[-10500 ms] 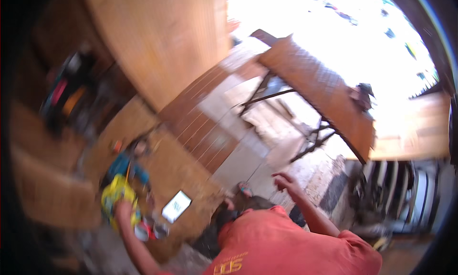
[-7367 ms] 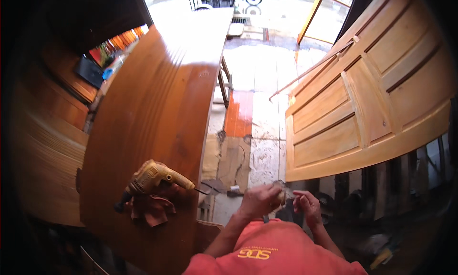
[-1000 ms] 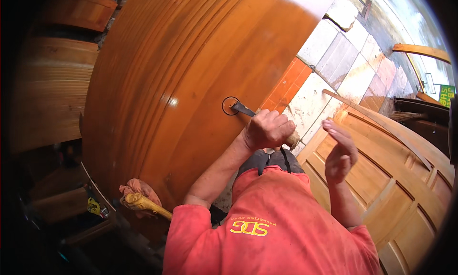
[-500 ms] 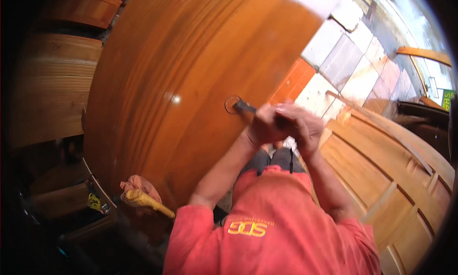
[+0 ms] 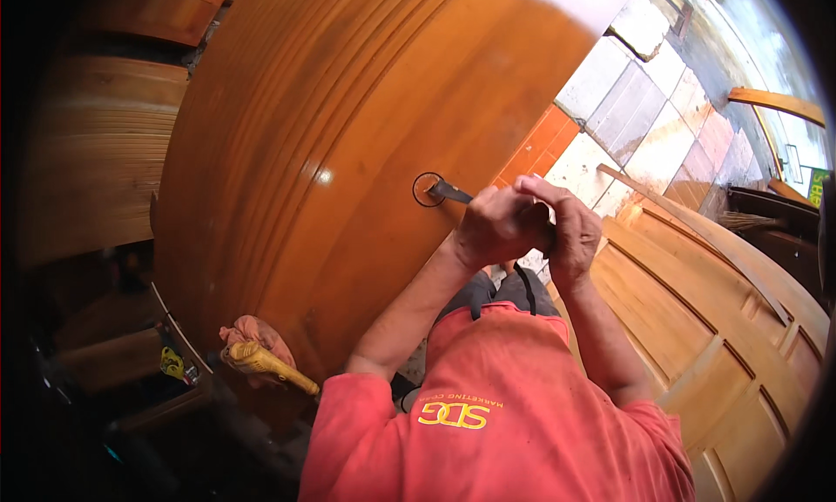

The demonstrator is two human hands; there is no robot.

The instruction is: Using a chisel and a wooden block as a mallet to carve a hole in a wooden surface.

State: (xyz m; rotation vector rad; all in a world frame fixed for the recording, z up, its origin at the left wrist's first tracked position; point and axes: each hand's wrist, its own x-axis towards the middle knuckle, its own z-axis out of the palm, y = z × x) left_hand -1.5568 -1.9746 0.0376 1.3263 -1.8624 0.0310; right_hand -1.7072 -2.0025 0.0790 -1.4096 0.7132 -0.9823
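Note:
A dark chisel [image 5: 452, 194] rests with its tip in a drawn circle [image 5: 428, 189] on a glossy orange-brown wooden slab [image 5: 357, 128]. My left hand [image 5: 496, 228] is closed round the chisel's handle. My right hand [image 5: 570, 223] is against the handle's end, palm toward it, its slightly bent fingers extended over my left hand; the handle's end is hidden. At the lower left a yellow power tool [image 5: 270, 367] lies on a pinkish rag [image 5: 248, 328].
A pale panelled door [image 5: 688, 302] lies to my right with a long thin strip [image 5: 697, 229] along it. Stacked boards [image 5: 104, 154] are at the left, above a yellow tape measure [image 5: 174, 363]. Patchwork floor tiles [image 5: 623, 114] and a straw broom [image 5: 744, 219] show beyond.
Since a second ago my right hand has moved from apart, leftward onto my left hand and the handle's end. Earlier the power tool was nearer the centre of the view.

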